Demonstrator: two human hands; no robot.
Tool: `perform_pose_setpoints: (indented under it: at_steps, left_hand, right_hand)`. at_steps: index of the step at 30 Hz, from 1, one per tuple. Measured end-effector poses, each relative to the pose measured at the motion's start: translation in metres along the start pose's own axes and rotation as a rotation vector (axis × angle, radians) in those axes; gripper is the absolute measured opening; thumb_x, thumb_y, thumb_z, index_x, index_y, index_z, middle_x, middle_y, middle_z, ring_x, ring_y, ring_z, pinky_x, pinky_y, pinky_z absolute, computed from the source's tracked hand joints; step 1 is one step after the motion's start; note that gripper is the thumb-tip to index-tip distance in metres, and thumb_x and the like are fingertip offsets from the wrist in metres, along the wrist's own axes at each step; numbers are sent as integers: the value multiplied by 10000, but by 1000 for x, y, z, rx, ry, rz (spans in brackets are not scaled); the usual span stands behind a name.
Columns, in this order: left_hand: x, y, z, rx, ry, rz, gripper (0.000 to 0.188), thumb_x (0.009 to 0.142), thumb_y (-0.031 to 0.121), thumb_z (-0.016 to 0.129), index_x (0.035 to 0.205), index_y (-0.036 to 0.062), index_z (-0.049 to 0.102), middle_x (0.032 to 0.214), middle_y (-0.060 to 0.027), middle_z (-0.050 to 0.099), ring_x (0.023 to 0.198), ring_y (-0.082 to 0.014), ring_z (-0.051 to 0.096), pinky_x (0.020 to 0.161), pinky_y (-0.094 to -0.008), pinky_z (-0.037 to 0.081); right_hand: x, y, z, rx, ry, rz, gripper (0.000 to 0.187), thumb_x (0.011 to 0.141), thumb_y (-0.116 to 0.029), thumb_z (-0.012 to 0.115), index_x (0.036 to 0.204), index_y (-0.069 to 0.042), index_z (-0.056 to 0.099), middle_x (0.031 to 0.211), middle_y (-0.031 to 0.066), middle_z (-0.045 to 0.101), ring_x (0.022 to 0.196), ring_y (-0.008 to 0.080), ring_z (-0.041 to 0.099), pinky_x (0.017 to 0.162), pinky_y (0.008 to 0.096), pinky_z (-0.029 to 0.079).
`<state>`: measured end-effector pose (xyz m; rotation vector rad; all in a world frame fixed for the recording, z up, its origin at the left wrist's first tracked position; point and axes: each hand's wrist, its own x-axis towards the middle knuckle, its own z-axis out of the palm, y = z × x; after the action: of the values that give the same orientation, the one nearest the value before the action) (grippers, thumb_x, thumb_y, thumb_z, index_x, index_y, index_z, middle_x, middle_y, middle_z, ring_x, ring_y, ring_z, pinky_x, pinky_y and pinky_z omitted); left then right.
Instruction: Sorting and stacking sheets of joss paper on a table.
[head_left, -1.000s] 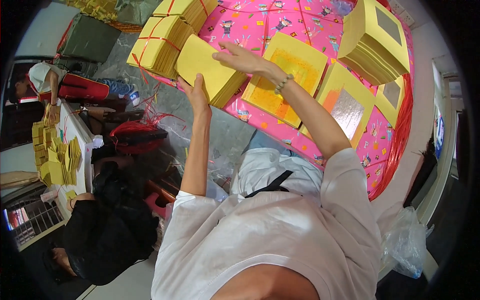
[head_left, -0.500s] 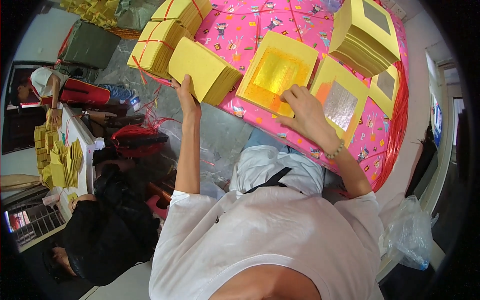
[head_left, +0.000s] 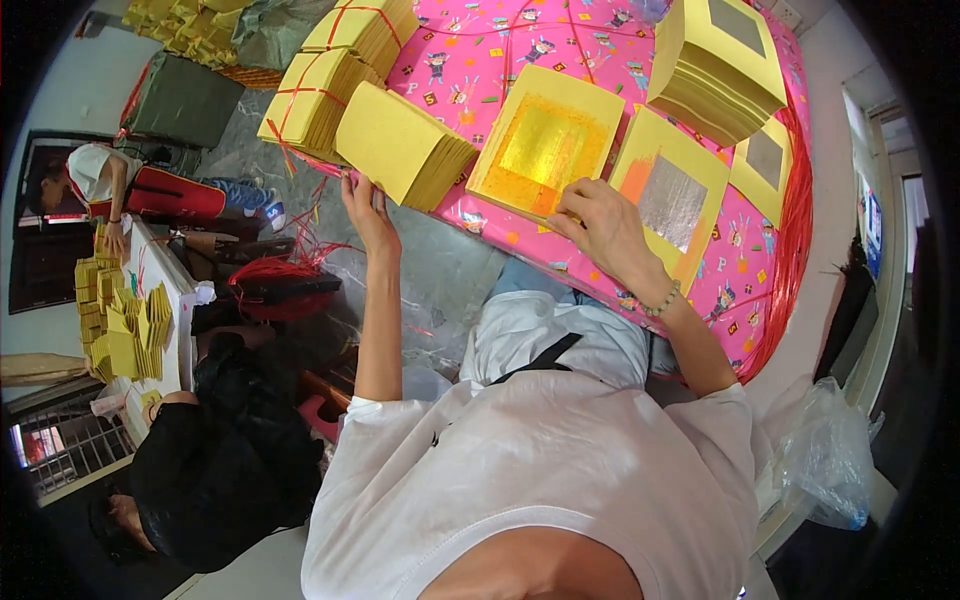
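The right hand [head_left: 612, 232] had moved from the plain stack [head_left: 398, 138] rightward to the gold stack [head_left: 545, 142], fingers curled at its near corner, grip unclear; attention seemingly shifted there. The left hand [head_left: 374, 222] hung open beside the plain stack.

The paper [head_left: 393, 142] is yellow, the tablecloth [head_left: 470, 75] cartoon-patterned pink.

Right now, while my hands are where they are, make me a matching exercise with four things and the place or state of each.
1. Right hand
2. Left hand
3. Plastic bag
4. Paper bundles

A. Tied with red string
B. Lower right of the picture
C. At the gold-centred stack's near edge
D. By the plain stack

Pairs: 1-C, 2-D, 3-B, 4-A
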<state>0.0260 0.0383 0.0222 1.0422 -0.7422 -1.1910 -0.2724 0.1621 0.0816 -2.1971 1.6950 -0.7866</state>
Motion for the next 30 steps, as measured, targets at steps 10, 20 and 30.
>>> perform_pose_setpoints:
  at_steps: [10, 20, 30]
  left_hand:
    - [-84, 6, 16, 705, -150, 698, 320, 805, 27, 615, 1110, 25, 518, 1100, -108, 501, 951, -198, 487, 799, -294, 418]
    - [-86, 4, 68, 999, -631, 870, 359, 712, 24, 701, 1053, 76, 603, 1101, -113, 568, 1089, -324, 512, 910, -407, 418]
    - [-67, 5, 85, 1094, -915, 731, 419, 711, 148, 752, 1099, 76, 608, 1152, -83, 576, 1060, -291, 515, 907, -409, 414]
  right_hand:
    - [8, 8, 1, 143, 6, 177, 248, 795, -228, 661, 691, -4, 641, 739, 106, 587, 766, 269, 576, 665, 382, 466]
    - [9, 10, 1, 227, 20, 253, 248, 794, -257, 657, 690, -32, 672, 742, 97, 606, 760, 265, 585, 672, 379, 463]
    - [7, 12, 4, 155, 37, 208, 250, 792, -244, 668, 721, -4, 665, 774, 78, 620, 718, 226, 587, 642, 343, 462]
